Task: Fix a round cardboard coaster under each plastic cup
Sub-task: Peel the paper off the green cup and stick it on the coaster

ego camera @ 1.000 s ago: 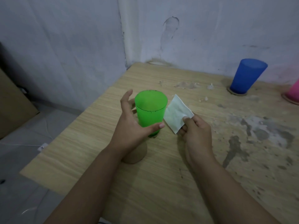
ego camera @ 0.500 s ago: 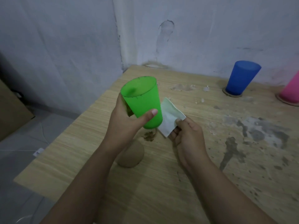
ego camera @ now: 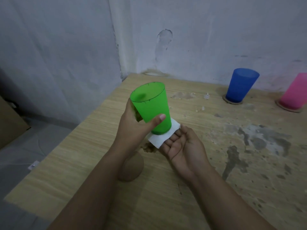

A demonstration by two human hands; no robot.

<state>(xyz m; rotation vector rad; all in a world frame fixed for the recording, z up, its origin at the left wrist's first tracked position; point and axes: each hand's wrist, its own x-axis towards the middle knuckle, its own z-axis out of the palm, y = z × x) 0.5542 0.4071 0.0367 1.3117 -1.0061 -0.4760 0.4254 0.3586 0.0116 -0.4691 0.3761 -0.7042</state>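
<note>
My left hand [ego camera: 132,130] grips a green plastic cup [ego camera: 152,108], lifted off the table and tilted. Its base presses on a white square of paper [ego camera: 162,138] that lies across the straight fingers of my right hand [ego camera: 184,146], palm up. A round cardboard coaster [ego camera: 132,168] lies on the table below my left wrist, partly hidden by the forearm. At the back right a blue cup [ego camera: 240,84] stands on a coaster [ego camera: 232,101], and a pink cup [ego camera: 294,92] stands on another coaster [ego camera: 288,109].
The wooden table [ego camera: 199,196] has stained, worn patches on its right half and a small brown smear [ego camera: 147,148] under the paper. Its left edge drops to a grey floor, where a cardboard sheet [ego camera: 10,123] leans. White walls close the back.
My left hand lifted the green cup off the table and tilted it. My right hand turned palm up and brought the white paper under the cup's base.
</note>
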